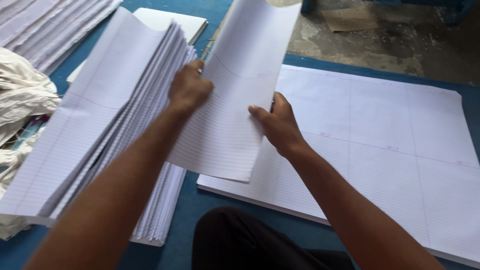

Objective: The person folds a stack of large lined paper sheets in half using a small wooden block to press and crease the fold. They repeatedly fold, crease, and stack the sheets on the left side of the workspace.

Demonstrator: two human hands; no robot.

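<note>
A folded bundle of ruled white sheets [240, 95] is raised between my two hands, tilted up and away from me. My left hand [188, 90] grips its left edge, right beside a tall stack of folded ruled sheets [95, 130]. My right hand [276, 124] holds the bundle's right edge with the thumb on top. Below and to the right, a large flat stack of unfolded ruled sheets [390, 145] lies on the blue table [185, 235].
More piled paper [55, 25] lies at the top left, with a crumpled white cloth [22, 95] below it. A white pad [175, 22] lies behind the folded stack. Concrete floor [400, 40] and a cardboard scrap [350, 19] show beyond the table. My dark-clothed knee [240, 240] is at the bottom.
</note>
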